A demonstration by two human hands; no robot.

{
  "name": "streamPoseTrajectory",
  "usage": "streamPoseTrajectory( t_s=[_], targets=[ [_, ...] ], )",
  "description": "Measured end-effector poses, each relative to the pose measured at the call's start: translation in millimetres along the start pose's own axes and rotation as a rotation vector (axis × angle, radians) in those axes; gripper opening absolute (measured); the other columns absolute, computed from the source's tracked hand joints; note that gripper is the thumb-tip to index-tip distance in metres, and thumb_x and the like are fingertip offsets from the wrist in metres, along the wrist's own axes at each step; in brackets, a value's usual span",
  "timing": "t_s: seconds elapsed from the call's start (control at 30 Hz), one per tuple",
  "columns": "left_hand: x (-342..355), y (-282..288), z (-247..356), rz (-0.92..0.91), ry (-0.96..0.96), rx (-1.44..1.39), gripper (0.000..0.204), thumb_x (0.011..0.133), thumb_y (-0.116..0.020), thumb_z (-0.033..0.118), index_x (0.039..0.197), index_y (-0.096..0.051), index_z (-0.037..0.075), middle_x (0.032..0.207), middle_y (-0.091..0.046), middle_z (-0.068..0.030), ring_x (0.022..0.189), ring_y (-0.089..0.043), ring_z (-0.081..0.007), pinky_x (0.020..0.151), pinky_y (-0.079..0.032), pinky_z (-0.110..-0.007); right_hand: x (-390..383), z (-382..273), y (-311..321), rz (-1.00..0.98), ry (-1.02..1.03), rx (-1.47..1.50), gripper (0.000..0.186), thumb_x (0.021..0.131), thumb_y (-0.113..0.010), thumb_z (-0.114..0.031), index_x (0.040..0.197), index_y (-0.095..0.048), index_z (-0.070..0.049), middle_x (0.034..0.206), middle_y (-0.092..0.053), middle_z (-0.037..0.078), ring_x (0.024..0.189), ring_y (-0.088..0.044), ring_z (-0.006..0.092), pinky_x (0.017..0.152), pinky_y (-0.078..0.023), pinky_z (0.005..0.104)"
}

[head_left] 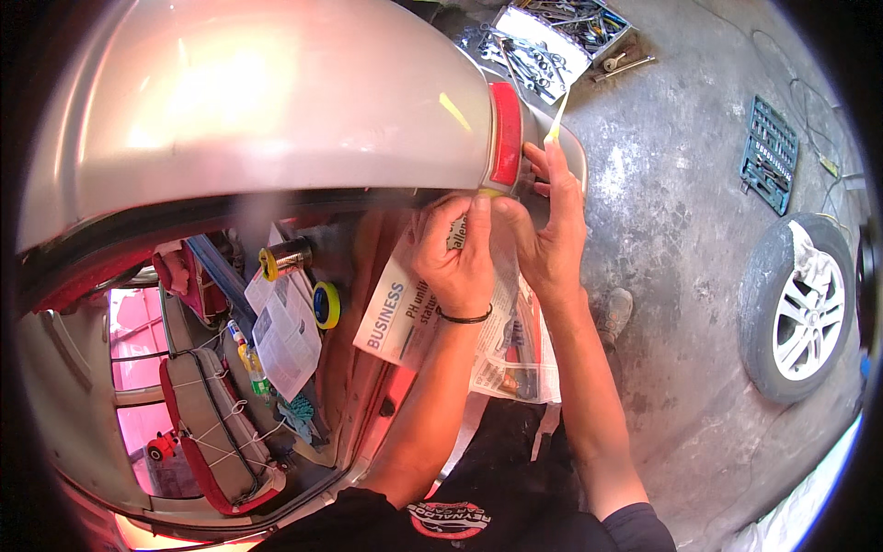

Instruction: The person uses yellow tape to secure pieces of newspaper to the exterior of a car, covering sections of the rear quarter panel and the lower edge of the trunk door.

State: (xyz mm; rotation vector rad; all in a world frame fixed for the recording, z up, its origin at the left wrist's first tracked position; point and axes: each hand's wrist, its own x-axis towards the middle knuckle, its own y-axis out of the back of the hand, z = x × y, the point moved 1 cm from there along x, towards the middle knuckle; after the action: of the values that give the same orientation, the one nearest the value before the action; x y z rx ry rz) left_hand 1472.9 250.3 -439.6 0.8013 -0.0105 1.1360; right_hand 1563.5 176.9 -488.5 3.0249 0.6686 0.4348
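My left hand (457,256) is closed in a pinch on the upper edge of a newspaper sheet (391,308), just below a red tail light (506,133). A bit of yellow masking tape (490,192) shows at its fingertips. Close beside it, my right hand (555,225) has its thumb reaching toward the same edge and its other fingers apart. A thin yellow tape strip (558,118) sticks up from one of its fingertips. The newspaper hangs down in front of my legs. Another short tape piece (454,112) lies on the silver car body (303,110).
Inside the car opening are a yellow tape roll (326,305), a can (292,252), papers (287,336) and a bottle (253,368). On the concrete floor lie a tray of tools (589,37), wrenches (533,64), a socket set (771,152) and a wheel (798,308).
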Motion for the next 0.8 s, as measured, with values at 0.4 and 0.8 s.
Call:
streamPoseTrajectory(
  t_s=[0.4, 0.8],
  targets=[
    [7, 0, 8, -0.007, -0.022, 0.003, 0.007, 0.094, -0.083, 0.007, 0.098, -0.078, 0.004, 0.093, -0.076, -0.0054, 0.087, -0.069, -0.0211, 0.086, -0.051, -0.037, -2, -8, -6, 0.097, -0.014, -0.040, 0.080, 0.087, -0.089, -0.027, 0.155, -0.053, -0.006, 0.138, -0.071, 0.011, 0.119, -0.064, 0.0327, 0.104, -0.051, 0.0436],
    [-145, 182, 80, -0.288, 0.424, 0.148, 0.053, 0.084, -0.093, 0.010, 0.118, -0.054, 0.001, 0.115, -0.059, -0.0125, 0.102, -0.062, -0.0191, 0.088, -0.052, -0.036, -8, -18, 12, 0.096, -0.053, 0.062, 0.083, 0.084, -0.092, -0.020, 0.154, -0.051, -0.001, 0.141, -0.067, 0.018, 0.130, -0.063, 0.0358, 0.111, -0.050, 0.0448]
  ],
)
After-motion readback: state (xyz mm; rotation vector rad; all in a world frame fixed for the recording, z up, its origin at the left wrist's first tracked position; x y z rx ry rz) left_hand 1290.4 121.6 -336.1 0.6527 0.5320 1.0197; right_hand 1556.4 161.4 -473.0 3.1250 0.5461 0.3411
